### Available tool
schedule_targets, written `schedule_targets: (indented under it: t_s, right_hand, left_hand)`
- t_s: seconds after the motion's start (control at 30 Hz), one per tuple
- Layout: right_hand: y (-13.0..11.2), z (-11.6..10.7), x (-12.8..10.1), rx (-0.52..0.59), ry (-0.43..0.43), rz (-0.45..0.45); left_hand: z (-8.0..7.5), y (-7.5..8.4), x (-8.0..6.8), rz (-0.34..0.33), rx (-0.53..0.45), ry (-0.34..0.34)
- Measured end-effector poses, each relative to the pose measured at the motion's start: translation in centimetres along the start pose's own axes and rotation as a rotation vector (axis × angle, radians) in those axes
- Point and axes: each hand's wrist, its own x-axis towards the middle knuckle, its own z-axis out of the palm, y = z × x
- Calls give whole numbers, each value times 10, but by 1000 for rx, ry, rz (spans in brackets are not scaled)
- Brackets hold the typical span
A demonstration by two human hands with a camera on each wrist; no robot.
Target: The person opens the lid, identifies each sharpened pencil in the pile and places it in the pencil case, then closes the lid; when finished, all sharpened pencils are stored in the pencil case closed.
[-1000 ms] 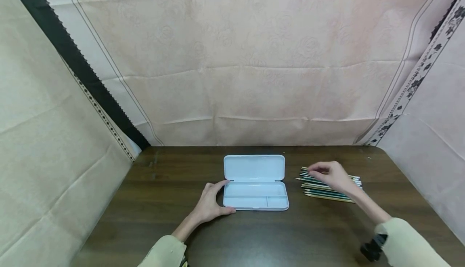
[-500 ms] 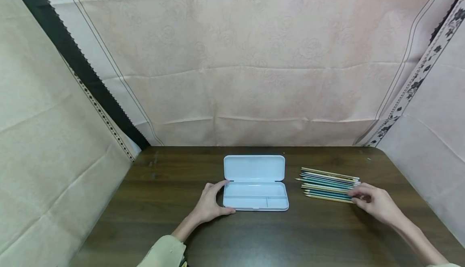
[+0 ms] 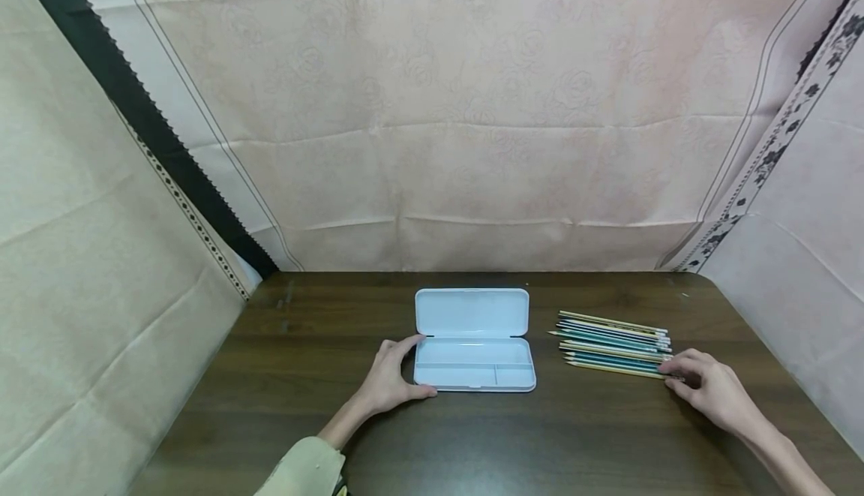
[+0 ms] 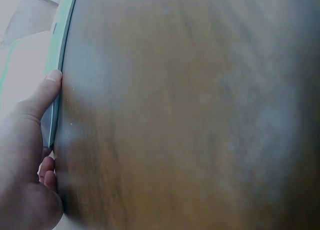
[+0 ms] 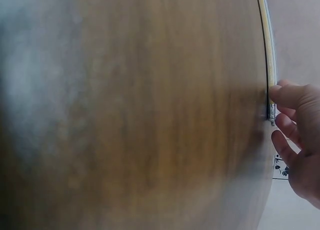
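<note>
Head view: high, looking forward and down over the whole dark wooden worktop [image 3: 472,436] to the draped cloth backdrop [image 3: 472,143]. Left wrist view: very near the worktop surface, blurred, facing along it past the left hand [image 4: 25,155] at the pencil case [image 4: 56,90] edge. Right wrist view: equally close, blurred, facing the right hand [image 5: 297,140] at the end of a pencil [image 5: 270,55]. Each wrist view shares with the head view its own hand and the thing that hand touches.
</note>
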Motion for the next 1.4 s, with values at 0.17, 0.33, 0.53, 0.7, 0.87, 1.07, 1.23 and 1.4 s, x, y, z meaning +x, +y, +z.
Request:
schedule_targets:
  t_s: [0.17,0.33,0.53,0.7,0.87,1.07,1.23,1.4]
  right_hand:
    - [2,0,0,-13,1,-20]
    - [4,1,1,-32,-22,-28]
    - [4,0,2,-33,-39,-47]
    - [4,1,3,-28,-54,-73]
    - [4,2,2,-37,-70,-92]
    - [4,2,2,-54,-87,-95]
    - [2,1,3,-54,-89,-94]
    - [-1,2,5,-41,-60,-107]
  left_hand:
    - [0,0,0,-2,1,0]
    - [0,0,0,4,-1,4]
    - [0,0,0,-1,2,1]
    - [0,0,0,-9,0,1]
    - [0,0,-1,3,-2,7]
    - [0,0,-1,19,-15,9]
    - [0,-1,-1,14,-13,5]
    - [0,-1,-2,19,-11,12]
